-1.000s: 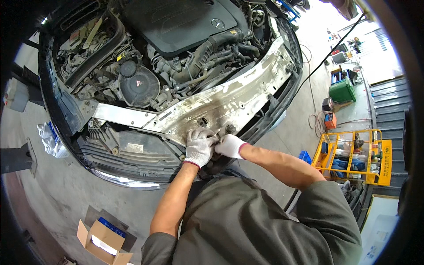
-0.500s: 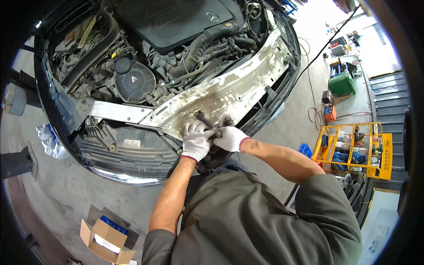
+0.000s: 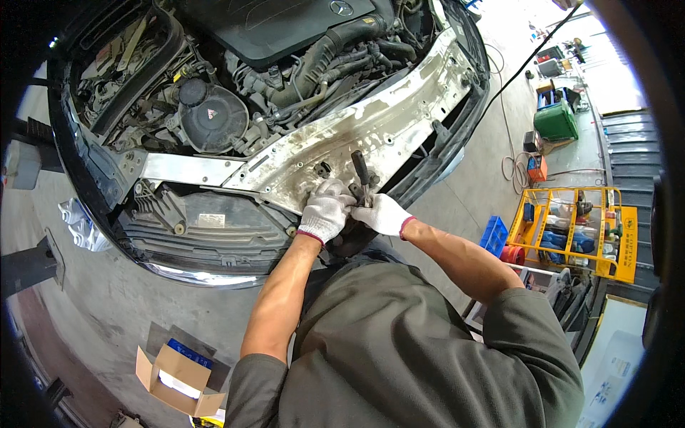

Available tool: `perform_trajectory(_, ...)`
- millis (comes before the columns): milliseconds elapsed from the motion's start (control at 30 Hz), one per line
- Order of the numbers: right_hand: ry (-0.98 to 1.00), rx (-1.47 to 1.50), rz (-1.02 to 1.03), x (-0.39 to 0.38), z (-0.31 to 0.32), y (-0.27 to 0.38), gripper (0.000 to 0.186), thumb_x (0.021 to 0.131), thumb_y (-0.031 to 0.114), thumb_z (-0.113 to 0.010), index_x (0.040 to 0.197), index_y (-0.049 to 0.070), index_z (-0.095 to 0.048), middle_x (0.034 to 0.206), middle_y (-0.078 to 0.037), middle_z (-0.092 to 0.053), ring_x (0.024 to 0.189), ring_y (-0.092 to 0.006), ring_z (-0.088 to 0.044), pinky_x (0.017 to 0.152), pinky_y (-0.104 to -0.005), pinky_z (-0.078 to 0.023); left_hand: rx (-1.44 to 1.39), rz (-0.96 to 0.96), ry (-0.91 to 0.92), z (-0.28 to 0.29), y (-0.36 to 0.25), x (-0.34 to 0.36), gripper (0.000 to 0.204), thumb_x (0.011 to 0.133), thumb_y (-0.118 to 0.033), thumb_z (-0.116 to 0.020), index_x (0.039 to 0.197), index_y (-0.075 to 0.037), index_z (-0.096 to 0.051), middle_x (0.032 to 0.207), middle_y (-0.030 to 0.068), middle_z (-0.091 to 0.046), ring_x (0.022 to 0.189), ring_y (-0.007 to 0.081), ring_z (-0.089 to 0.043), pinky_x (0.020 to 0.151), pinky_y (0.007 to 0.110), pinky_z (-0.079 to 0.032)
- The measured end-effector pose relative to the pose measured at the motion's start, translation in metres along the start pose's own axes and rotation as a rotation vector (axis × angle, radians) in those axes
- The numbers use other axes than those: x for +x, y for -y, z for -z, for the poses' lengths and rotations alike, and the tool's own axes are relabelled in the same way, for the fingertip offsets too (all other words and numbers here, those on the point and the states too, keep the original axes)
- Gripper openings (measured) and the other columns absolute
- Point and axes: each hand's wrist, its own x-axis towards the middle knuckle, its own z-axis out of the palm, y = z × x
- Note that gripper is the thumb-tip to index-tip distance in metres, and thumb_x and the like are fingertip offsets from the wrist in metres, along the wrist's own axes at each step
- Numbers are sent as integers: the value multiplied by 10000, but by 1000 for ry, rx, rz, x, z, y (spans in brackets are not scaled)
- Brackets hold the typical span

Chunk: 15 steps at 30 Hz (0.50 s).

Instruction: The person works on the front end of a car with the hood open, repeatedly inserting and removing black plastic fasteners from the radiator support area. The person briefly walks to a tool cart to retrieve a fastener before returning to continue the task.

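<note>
Both my gloved hands work close together at the worn, pale metal fender edge [image 3: 285,167] of a car with its bonnet open. A black-handled tool with a metal shaft [image 3: 360,168] points away from me between them; its lower end is hidden by fingers. My right hand [image 3: 382,215] is closed, its fingertips pinched around the tool's shaft. Just left of it, my left hand [image 3: 327,210] has its fingers curled together against a small dark part. What the left fingers hold is hidden.
Ahead lies the engine bay with a black engine cover [image 3: 278,25] and a round black cap housing [image 3: 212,119]. A yellow rack [image 3: 571,250] of bottles, a blue crate [image 3: 494,235] and a green bin [image 3: 556,123] stand right. An open cardboard box [image 3: 175,381] lies lower left.
The black-handled tool has swung from leaning left to pointing away from me, further right. Both hands have shifted slightly right, and the view has moved a little.
</note>
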Motion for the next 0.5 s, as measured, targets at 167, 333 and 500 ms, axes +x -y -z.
perform_trajectory(167, -53, -85, 96, 12, -13, -8, 370, 871, 367, -676, 1032, 42, -748, 886, -262, -708, 899, -410, -703, 801, -446, -542, -49, 50, -19, 6, -4, 0, 215, 742, -92, -732, 941, -141, -796, 1057, 47, -686, 1131, 273, -609, 1019, 392, -475)
perform_trajectory(333, -74, -181, -84, 18, -17, -3, 448, 862, 421, -667, 990, 0, -752, 892, -285, -703, 864, -411, -703, 797, -452, -545, -116, 6, -60, 5, 3, -5, 249, 719, -71, -741, 950, -145, -793, 1080, 55, -688, 1123, 276, -617, 1016, 394, -480)
perform_trajectory(500, 130, 528, -529, 26, -12, 19, 310, 894, 355, -668, 741, 87, -639, 606, -24, -560, 452, -152, -498, 398, -310, -358, -110, -50, -162, -1, 9, -5, 251, 736, -18, -646, 949, -79, -764, 1063, 97, -703, 1127, 313, -634, 1004, 405, -510)
